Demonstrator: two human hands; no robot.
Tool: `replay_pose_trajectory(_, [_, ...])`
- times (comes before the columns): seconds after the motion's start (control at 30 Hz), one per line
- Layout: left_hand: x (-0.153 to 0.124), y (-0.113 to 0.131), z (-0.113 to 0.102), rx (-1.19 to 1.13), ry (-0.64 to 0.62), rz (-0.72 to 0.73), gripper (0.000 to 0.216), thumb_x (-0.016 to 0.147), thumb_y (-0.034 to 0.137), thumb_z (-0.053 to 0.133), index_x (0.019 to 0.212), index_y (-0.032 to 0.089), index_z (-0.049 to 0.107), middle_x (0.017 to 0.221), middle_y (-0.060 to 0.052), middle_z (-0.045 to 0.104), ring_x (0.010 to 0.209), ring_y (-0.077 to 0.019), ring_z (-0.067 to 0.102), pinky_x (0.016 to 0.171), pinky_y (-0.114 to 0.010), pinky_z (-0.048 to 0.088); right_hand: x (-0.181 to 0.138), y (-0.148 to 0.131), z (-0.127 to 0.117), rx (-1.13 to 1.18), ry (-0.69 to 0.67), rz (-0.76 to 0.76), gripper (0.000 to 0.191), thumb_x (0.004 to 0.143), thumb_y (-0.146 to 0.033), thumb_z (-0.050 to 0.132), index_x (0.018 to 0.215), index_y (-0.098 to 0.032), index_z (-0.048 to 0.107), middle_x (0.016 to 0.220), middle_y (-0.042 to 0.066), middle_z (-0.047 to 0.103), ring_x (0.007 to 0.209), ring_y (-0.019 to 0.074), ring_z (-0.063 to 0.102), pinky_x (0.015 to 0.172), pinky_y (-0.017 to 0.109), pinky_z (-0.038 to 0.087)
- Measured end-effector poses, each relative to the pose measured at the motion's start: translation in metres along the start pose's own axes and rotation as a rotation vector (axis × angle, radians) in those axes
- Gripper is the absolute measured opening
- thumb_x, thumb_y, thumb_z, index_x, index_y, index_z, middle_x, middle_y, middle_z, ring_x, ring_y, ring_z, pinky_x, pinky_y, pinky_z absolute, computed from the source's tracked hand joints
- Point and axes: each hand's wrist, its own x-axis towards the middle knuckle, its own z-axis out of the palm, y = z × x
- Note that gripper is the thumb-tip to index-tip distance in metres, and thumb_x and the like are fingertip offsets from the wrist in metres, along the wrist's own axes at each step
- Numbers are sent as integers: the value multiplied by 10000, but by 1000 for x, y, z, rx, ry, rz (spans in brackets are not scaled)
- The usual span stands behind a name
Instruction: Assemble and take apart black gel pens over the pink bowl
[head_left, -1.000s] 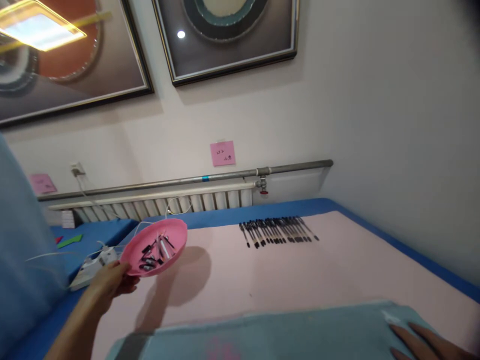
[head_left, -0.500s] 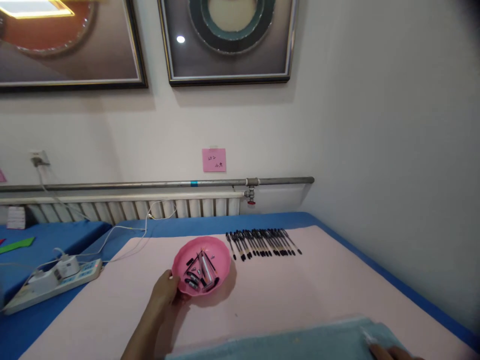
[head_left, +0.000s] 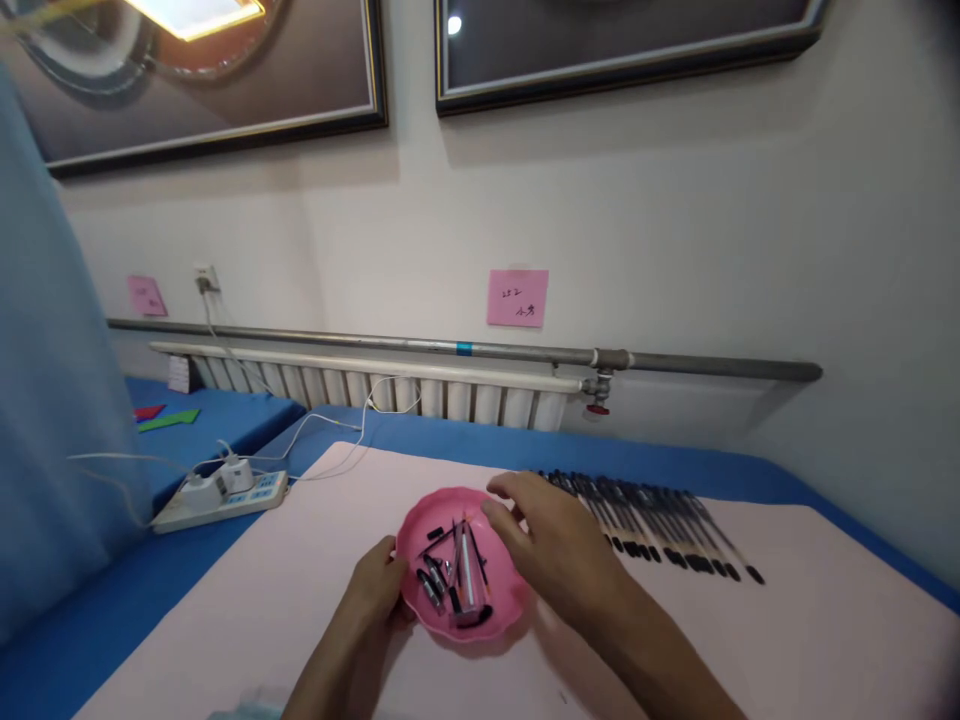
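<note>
My left hand (head_left: pixel 377 583) grips the left rim of a scalloped pink bowl (head_left: pixel 504 600), its fingers partly hidden underneath. In the bowl lie disassembled pen parts (head_left: pixel 466 570): black caps, thin dark refills and a clear barrel. Over the bowl's right edge is my right hand (head_left: pixel 551 530), with its fingers apart and nothing seen in them. Whether it touches the rim I cannot tell. Beyond it, a row of black-capped pens (head_left: pixel 660 510) lies side by side; my right hand and wrist cover its left part.
A pink sheet (head_left: pixel 285 600) covers much of the blue table (head_left: pixel 90 625). To the left, a power strip (head_left: pixel 225 500) holds white plugs, with loose cables trailing off. A radiator (head_left: pixel 360 385) and pipe run along the wall behind. A blue curtain (head_left: pixel 52 400) hangs at far left.
My right hand has left the light blue cloth at the front and come to the bowl's right edge. The view has turned right-to-left and tilted; my left hand still holds the bowl.
</note>
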Motion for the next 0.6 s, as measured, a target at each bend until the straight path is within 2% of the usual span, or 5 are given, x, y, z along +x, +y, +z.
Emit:
replay_pose_trajectory(0.1, [1,2,1,111,4,4,61,690,184,512,748,182,490,400,29,504,290,-154,486,291,-209,320,16,23,37,102,55,35,205,865,-242,394,839,-212,595,807,26,626,734,160,572,641,265,406])
replay_pose_trajectory(0.17, [0,4,2,170,-1,-1,68,688,183,486,756,179,495,398,17,520,288,-171,497,281,-218,321,19,46,54,63,-8,17,211,853,-203,386,801,-203,591,784,30,612,733,164,563,654,271,401])
replay_pose_trajectory(0.3, [-3,8,6,241,-27,-6,121,680,180,441,785,178,501,412,8,548,306,-179,515,292,-231,350,25,80,64,55,-52,50,222,846,-174,372,790,-197,585,800,40,613,742,170,556,654,279,387])
replay_pose_trajectory(0.37, [-5,8,6,269,-41,-2,141,680,183,428,796,175,508,413,11,550,307,-171,511,297,-227,352,26,85,66,74,-80,38,225,853,-169,369,788,-197,583,788,37,608,735,168,550,651,279,384])
replay_pose_trajectory(0.6, [-8,6,4,312,-58,1,187,702,223,438,842,164,548,433,18,549,304,-150,496,291,-214,339,21,74,89,83,-274,-193,224,803,-70,409,774,-192,595,848,49,631,801,183,535,727,297,399])
